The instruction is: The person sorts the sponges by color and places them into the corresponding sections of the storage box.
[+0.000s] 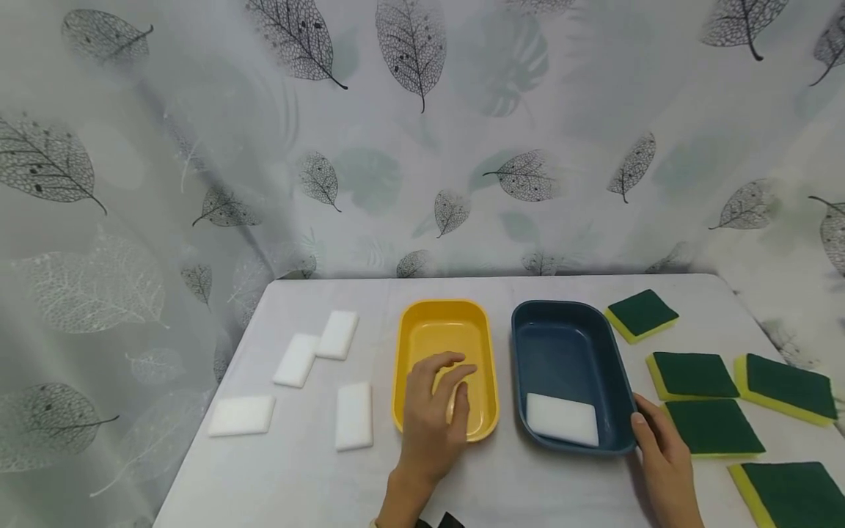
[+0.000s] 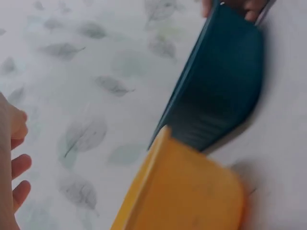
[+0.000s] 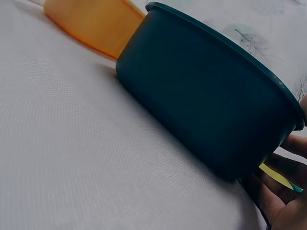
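Observation:
My left hand [image 1: 436, 400] hovers over the yellow tray [image 1: 403, 367], its fingers loosely bent with nothing between them. In the left wrist view only part of the left hand [image 2: 14, 163] shows at the edge. With thumb and fingers at the rim, my right hand [image 1: 663, 455] holds the near right corner of the dark blue tray [image 1: 518, 367]. The right wrist view shows those fingers [image 3: 288, 163] against the blue tray's outer wall [image 3: 206, 91]. One white sponge [image 1: 562, 419] lies in the near end of the blue tray.
Several white sponges [image 1: 353, 416] lie on the white-covered table [image 1: 290, 477] left of the yellow tray. Several green-and-yellow scouring sponges [image 1: 714, 427] lie at the right, one close to my right hand. A leaf-patterned curtain [image 1: 409, 176] hangs behind the table.

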Motion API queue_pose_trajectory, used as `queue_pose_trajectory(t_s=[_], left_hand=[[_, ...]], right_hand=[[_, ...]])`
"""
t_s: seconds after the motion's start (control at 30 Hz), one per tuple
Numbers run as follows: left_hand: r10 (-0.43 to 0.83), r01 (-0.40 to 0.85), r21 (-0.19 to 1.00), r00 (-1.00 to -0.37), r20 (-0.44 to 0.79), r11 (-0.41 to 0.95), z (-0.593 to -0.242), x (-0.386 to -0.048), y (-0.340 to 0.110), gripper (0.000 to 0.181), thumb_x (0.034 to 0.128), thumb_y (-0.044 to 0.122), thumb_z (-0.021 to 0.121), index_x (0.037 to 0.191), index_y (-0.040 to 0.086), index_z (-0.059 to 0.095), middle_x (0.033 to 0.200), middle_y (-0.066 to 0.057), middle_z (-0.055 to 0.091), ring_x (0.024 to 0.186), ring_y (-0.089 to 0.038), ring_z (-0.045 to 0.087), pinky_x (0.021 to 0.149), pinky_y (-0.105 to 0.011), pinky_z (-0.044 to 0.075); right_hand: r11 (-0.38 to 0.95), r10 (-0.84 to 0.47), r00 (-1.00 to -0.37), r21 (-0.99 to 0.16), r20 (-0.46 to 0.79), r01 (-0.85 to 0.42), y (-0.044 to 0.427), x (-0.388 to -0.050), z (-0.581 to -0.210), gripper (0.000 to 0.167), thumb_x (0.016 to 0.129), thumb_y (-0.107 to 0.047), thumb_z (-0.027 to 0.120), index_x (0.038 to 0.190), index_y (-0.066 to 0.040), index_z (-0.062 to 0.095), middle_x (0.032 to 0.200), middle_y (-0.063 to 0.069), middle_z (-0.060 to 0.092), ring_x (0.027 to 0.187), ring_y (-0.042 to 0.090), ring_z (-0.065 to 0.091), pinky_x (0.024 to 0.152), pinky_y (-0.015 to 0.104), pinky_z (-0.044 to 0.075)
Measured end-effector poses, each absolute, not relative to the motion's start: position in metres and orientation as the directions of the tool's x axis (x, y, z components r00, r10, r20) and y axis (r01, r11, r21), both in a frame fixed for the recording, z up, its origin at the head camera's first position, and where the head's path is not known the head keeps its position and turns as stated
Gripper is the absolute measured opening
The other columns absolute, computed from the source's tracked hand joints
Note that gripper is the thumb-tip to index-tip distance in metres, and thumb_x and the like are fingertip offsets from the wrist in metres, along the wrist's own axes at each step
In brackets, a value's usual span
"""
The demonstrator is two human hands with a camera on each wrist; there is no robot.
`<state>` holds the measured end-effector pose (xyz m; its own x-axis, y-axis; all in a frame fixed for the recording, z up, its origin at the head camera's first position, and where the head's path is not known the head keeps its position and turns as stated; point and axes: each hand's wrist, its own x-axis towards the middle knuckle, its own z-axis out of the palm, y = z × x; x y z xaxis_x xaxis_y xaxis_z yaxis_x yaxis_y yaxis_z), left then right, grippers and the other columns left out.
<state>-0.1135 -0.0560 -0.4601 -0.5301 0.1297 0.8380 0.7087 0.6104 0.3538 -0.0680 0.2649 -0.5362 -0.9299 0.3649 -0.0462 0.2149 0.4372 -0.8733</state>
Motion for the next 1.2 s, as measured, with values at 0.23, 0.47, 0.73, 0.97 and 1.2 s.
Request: queue_pose_trajectory(t_s=[0.23,0.47,0.73,0.97,1.2], left_hand=[[-0.133,0.655,0.529,-0.555,0.821,0.539,-0.466,-0.124,-0.099,0.034,0.0889,-0.016,0.062,0.118,0.001,0.07,0.12,-0.018,0.066,0.114,-0.031,0.063,0.109,-0.023,0.048],[-0.305,0.561,0.657,-0.596,0.743,0.504,-0.479,-0.125,-0.132,0.035,0.0891,-0.015,0.066,0.119,0.002,0.07,0.12,-0.013,0.07,0.112,-0.024,0.062,0.093,-0.024,0.047],[-0.347,0.41,0.795,-0.74,0.576,0.446,-0.5,-0.121,-0.16,0.043,0.0948,-0.007,0.067,0.133,0.013,0.066,0.128,-0.005,0.068,0.114,-0.017,0.063,0.096,-0.024,0.049],[-0.31,0.267,0.904,-0.875,0.373,0.334,-0.516,-0.121,-0.185,0.047,0.0988,0.002,0.067,0.143,0.013,0.059,0.135,-0.006,0.068,0.124,-0.022,0.061,0.1,-0.027,0.049],[-0.233,0.1,0.911,-0.95,0.207,0.401,-0.524,-0.12,-0.201,0.054,0.099,0.01,0.07,0.149,0.023,0.054,0.147,0.005,0.06,0.138,-0.015,0.051,0.108,-0.028,0.044]], right_hand=[[0.43,0.363,-0.93,-0.876,-0.054,0.219,0.266,-0.069,-0.537,0.055,0.111,-0.041,0.045,0.157,-0.009,0.045,0.135,-0.025,0.049,0.108,-0.025,0.04,0.084,-0.006,0.036],[0.434,0.354,-0.933,-0.873,-0.061,0.222,0.266,-0.07,-0.537,0.056,0.111,-0.041,0.044,0.158,-0.009,0.043,0.136,-0.025,0.047,0.11,-0.025,0.038,0.084,-0.006,0.035],[0.431,0.369,-0.926,-0.868,-0.08,0.247,0.267,-0.067,-0.538,0.057,0.111,-0.043,0.044,0.159,-0.012,0.042,0.138,-0.025,0.047,0.11,-0.025,0.036,0.084,-0.006,0.033],[0.407,0.398,-0.914,-0.876,-0.083,0.257,0.266,-0.066,-0.539,0.056,0.111,-0.041,0.045,0.158,-0.011,0.044,0.132,-0.031,0.047,0.109,-0.024,0.039,0.084,-0.005,0.033],[0.427,0.38,-0.922,-0.871,-0.072,0.244,0.266,-0.07,-0.539,0.055,0.111,-0.041,0.046,0.157,-0.011,0.045,0.131,-0.031,0.047,0.109,-0.022,0.04,0.084,-0.005,0.033]])
